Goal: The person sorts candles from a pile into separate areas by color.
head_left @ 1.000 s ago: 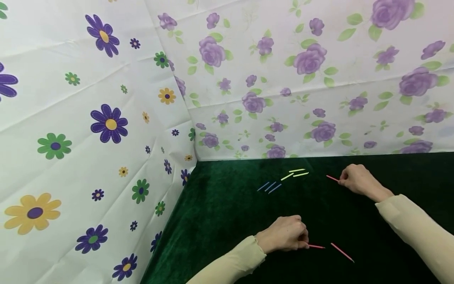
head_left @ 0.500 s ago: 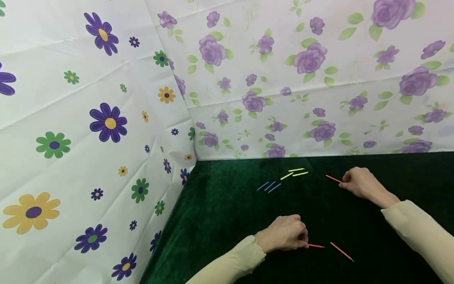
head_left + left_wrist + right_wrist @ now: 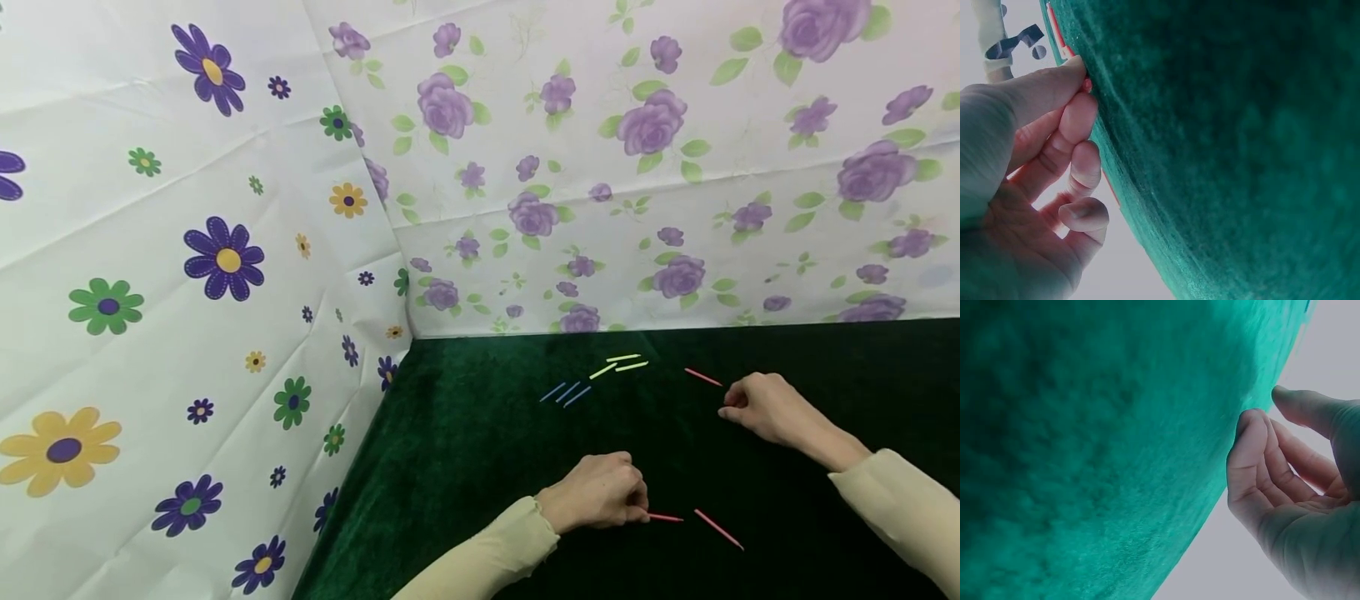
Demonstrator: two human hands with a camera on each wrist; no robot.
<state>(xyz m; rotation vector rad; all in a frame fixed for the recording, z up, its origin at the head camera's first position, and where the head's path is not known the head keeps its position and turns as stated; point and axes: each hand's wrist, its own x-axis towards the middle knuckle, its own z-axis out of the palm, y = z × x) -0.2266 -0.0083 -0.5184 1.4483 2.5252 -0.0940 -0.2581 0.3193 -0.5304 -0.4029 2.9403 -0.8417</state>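
In the head view my left hand [image 3: 600,493], low at centre, pinches one end of a thin red stick [image 3: 666,517]. The left wrist view shows a bit of that stick [image 3: 1087,84] between thumb and forefinger, at the green cloth. Another red stick [image 3: 718,529] lies slantwise just right of it. Farther back, a third red stick [image 3: 702,377] lies free on the cloth, beyond the fingertips of my right hand [image 3: 772,410]. Thumb and forefinger of the right hand [image 3: 1291,462] stand apart in the right wrist view, with nothing between them.
Several blue sticks [image 3: 566,394] lie side by side near the back of the dark green cloth [image 3: 465,467]. Beside them are several yellow sticks [image 3: 619,366]. Flower-printed white sheets rise at the left [image 3: 150,350] and back [image 3: 487,200].
My right hand has let go of the far red stick and drawn back toward the lower right. The left hand keeps its pinch in nearly the same place.
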